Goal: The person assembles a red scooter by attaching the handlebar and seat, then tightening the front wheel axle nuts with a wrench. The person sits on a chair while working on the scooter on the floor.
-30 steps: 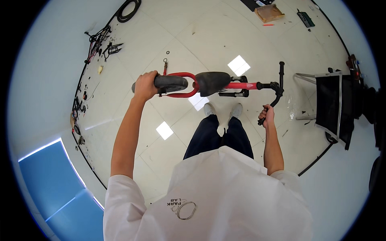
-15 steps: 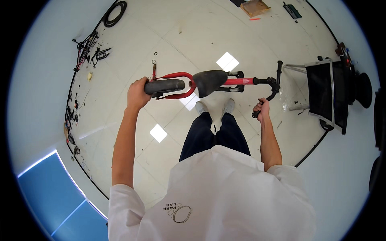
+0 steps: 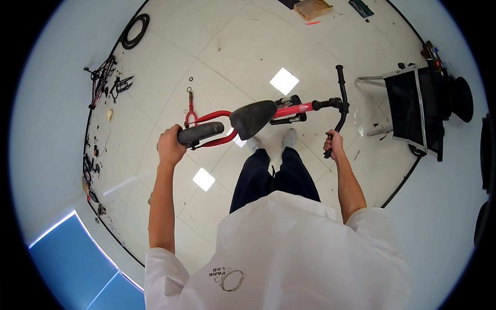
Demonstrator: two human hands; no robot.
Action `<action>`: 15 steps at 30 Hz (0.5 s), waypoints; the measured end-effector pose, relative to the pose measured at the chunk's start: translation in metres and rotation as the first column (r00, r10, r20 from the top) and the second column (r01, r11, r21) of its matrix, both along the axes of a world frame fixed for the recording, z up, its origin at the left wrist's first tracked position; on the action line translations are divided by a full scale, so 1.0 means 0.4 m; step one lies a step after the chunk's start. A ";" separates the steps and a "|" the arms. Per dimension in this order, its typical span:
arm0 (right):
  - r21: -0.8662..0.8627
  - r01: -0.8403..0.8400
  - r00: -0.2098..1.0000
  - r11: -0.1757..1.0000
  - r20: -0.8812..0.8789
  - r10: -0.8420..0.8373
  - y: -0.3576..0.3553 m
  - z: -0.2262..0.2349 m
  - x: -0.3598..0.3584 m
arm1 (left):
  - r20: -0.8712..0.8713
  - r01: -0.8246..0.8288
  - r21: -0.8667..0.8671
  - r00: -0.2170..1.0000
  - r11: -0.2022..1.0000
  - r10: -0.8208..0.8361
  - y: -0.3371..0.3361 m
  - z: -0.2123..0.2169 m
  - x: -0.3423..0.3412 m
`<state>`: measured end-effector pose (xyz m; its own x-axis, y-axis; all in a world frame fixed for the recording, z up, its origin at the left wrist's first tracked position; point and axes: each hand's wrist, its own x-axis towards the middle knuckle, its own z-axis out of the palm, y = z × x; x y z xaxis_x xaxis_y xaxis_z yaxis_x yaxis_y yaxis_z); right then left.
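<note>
A person holds a red bicycle frame (image 3: 289, 109) above white shoes (image 3: 271, 141): the left hand (image 3: 169, 146) wraps its grip around the black rear pad (image 3: 200, 133) behind the saddle (image 3: 253, 118), the right hand (image 3: 336, 143) closes on the handlebar (image 3: 341, 98) end.

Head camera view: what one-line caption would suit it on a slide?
Seen from above, a person's left hand grips the rear of a red bike frame while the right hand holds its black handlebar.

Bike frame (image 3: 289, 109) before the feet — rack (image 3: 413, 111) right.
</note>
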<state>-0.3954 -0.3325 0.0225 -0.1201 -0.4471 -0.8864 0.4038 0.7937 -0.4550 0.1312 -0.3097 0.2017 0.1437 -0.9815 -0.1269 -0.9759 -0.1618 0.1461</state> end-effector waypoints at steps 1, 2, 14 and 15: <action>0.001 0.000 1.000 1.000 0.012 0.000 0.005 -0.001 0.001 | 0.019 0.006 0.011 1.000 1.000 -0.006 0.006 -0.008 0.002; -0.023 0.004 1.000 1.000 0.019 -0.004 -0.008 -0.006 -0.001 | 0.016 0.015 0.013 1.000 1.000 -0.015 -0.009 -0.023 0.002; -0.104 -0.281 0.955 0.954 -0.125 0.268 -0.091 0.042 0.016 | 0.139 -0.203 0.268 0.975 0.942 0.170 0.188 -0.181 -0.032; -0.109 -0.300 0.950 0.948 -0.128 0.286 -0.096 0.048 0.019 | 0.109 -0.165 0.207 0.983 0.964 0.145 0.206 -0.193 -0.045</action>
<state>-0.3876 -0.3709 0.0417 -0.0601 -0.5841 -0.8095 0.1044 0.8028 -0.5870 0.1131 -0.2271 0.1247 0.3127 -0.8975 -0.3110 -0.9441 -0.3296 0.0018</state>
